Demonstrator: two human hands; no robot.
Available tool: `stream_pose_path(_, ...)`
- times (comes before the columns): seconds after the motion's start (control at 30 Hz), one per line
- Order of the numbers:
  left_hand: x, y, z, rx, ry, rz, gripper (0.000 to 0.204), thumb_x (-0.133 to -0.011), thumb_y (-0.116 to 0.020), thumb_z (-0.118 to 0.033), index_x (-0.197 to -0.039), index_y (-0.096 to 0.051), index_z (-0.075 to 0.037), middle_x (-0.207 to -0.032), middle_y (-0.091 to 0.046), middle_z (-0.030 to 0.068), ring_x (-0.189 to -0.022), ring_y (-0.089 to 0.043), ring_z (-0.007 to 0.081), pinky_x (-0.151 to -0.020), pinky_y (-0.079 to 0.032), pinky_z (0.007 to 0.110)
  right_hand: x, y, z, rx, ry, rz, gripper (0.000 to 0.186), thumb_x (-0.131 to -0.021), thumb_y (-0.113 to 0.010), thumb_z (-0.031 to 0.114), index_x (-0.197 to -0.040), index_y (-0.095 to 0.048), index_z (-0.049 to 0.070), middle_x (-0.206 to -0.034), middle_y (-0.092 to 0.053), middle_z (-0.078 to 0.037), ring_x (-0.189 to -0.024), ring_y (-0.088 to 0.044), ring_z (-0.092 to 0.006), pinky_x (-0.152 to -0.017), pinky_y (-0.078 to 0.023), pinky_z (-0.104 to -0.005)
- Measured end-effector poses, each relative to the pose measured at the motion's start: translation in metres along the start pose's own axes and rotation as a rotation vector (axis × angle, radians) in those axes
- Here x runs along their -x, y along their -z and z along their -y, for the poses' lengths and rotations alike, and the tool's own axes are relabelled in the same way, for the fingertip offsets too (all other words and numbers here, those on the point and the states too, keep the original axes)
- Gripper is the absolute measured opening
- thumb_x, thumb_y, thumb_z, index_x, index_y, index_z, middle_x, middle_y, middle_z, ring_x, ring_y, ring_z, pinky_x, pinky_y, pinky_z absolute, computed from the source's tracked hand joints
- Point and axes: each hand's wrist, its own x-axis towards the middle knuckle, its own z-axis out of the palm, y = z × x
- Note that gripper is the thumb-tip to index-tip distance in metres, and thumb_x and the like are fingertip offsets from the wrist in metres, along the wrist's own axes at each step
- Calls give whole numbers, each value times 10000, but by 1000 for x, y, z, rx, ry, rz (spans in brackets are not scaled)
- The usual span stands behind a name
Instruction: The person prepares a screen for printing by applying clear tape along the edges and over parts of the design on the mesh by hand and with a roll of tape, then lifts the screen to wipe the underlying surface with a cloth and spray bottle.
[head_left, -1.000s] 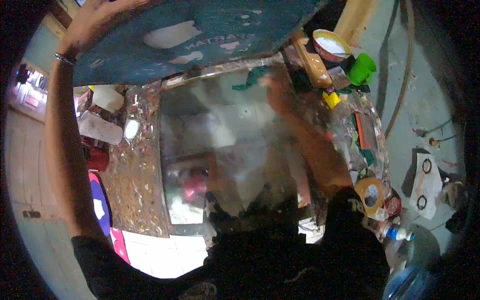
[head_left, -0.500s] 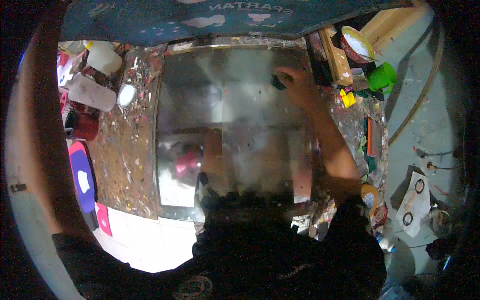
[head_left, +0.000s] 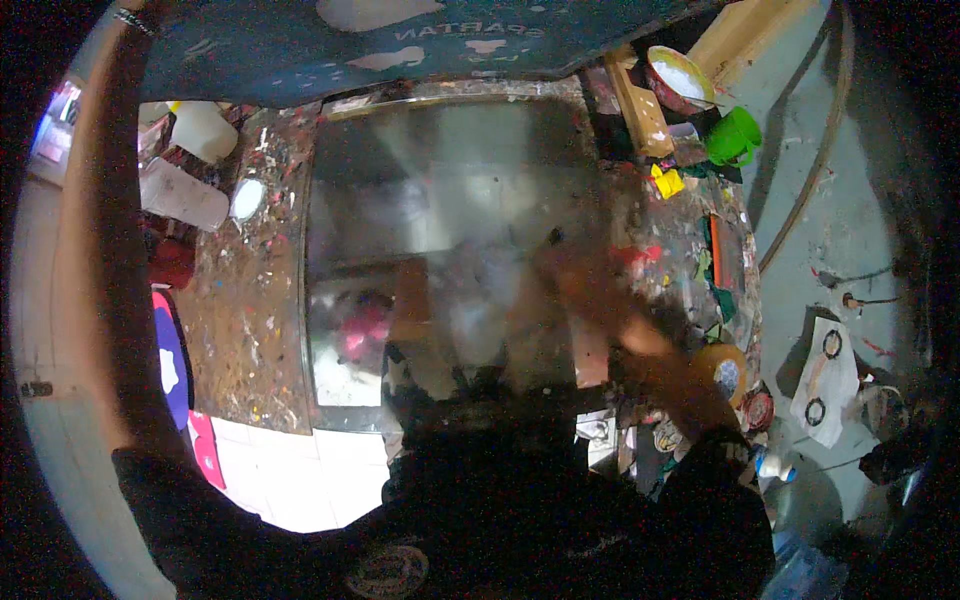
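Observation:
A glossy, reflective dark pane (head_left: 470,200) lies framed on the paint-spattered worktop. Over its right half my right hand (head_left: 575,270) is smeared by motion, with a small dark thing (head_left: 556,237) at its fingertips; its kind is too blurred to tell. My left arm reaches up along the left side to the far corner of a raised blue-grey panel (head_left: 300,50) with pale patches. A band circles that wrist, and the left hand itself lies beyond the picture's upper edge.
On the left are white plastic containers (head_left: 185,195), a red container (head_left: 170,262) and a purple-and-pink flat item (head_left: 172,365). To the right stand a bowl of white stuff (head_left: 680,78), a green mug (head_left: 733,137), a yellow scrap (head_left: 667,181) and a tape roll (head_left: 720,372).
My right hand has swept from the pane's far right part toward me, the small dark thing moving with it. The whole view has shifted slightly, and the left wrist's band now shows.

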Motion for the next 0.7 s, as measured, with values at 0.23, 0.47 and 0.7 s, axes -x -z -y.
stream_pose_path(0.23,6,-5,5,-97,80,-104,763,-725,-765,-509,-1178,-588,80,-1083,-638,204,-977,-615,280,-857,-487,371,-53,-86,22,-728,94,-269,271,-845,-520,200,-1046,-620,48,-1068,-623,-157,-1003,-591,-329,-851,-502,-428)
stream_pose_path(0.47,8,5,-16,-101,-50,177,736,-709,-795,-478,-1149,-599,79,-1089,-633,215,-982,-611,282,-882,-482,373,-81,-9,-36,94,149,-74,219,-812,-558,47,-1013,-644,39,-969,-629,-138,-899,-603,-307,-897,-465,-418)
stream_pose_path(0.7,11,-9,-5,-145,10,-110,675,-758,-737,-498,-1077,-639,88,-967,-660,164,-873,-615,232,-807,-473,342,46,-18,81,-39,460,-143,222,-873,-542,159,-1071,-607,83,-1030,-612,-81,-986,-547,-234,-878,-450,-347)
